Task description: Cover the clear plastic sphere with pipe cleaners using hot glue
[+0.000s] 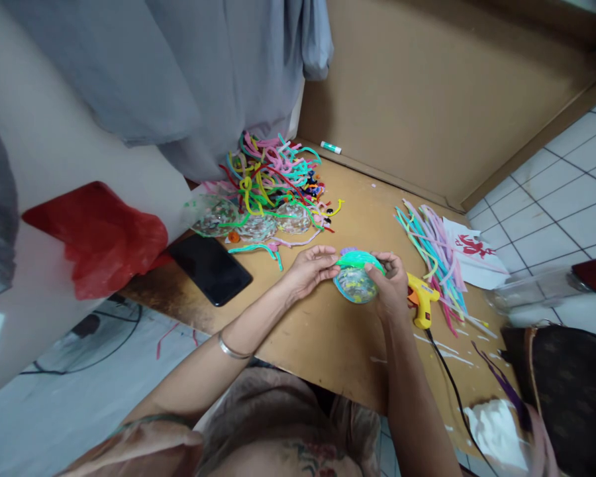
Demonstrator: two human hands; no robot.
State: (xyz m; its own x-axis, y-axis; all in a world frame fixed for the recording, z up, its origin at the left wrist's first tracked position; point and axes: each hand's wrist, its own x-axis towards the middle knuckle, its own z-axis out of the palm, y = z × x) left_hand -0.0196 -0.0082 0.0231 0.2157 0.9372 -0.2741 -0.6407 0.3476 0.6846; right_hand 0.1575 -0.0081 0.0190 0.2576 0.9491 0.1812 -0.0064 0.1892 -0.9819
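A round clear disc with a green top and blue rim [356, 281] is held upright above the table's front part; a bit of purple shows behind its top edge. My right hand [391, 285] grips its right side, thumb on the front and fingers behind. At the disc's upper left edge, my left hand [314, 270] pinches the green part between thumb and fingers. Just right of my right hand lies a yellow glue gun [424, 301] with a black cord.
Colourful pipe cleaners [265, 175] and clear decorated discs [258, 227] are heaped at the back left, beside a black phone [211, 268]. More pipe cleaners [434, 248], a bottle [536, 291] and a dark bag [571, 384] are on the right. A glue stick [330, 147] lies at the back.
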